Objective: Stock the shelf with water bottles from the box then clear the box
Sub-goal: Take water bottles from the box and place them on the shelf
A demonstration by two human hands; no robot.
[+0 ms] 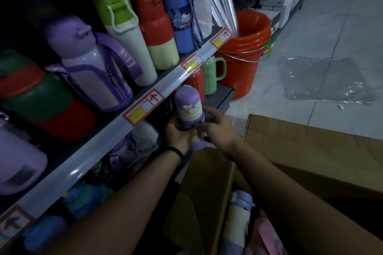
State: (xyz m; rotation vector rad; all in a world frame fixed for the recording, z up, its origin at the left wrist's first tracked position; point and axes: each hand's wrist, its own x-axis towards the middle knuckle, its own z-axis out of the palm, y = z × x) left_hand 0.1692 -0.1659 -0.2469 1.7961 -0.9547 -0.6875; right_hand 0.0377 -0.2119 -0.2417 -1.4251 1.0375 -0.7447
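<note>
A purple-and-cream bottle (189, 109) is held upright in both hands, just under the price rail (103, 136) of the upper shelf and in front of the lower shelf (221, 97). Its base is hidden by the hands, so contact with the shelf cannot be told. The left hand (178, 133) is wrapped round the bottle's lower body from the left, fingers curled on it. The right hand (217, 125) is closed on the same part from the right, fingers (210, 114) bent round the bottle. A black band (176, 151) is worn on the left wrist.

The open cardboard box (310, 147) is seen at lower right, on the floor (342, 16) beside the shelving. A second purple-and-cream bottle (238, 219) is left inside it, lying tilted, next to a pink item (267, 236) that is too blurred to name.

On the upper shelf a row is already stocked: a green-and-red bottle (41, 97), a purple strapped bottle (89, 62), a white bottle with a green lid (128, 35), a red-and-cream bottle (157, 31) and a blue bottle (178, 6). On the lower shelf a red bottle (196, 83) and a green mug (211, 74) are seen beyond the held bottle. Stacked orange buckets (246, 47) are placed at the shelf end, and a clear plastic sheet (323, 80) is spread on the floor.
</note>
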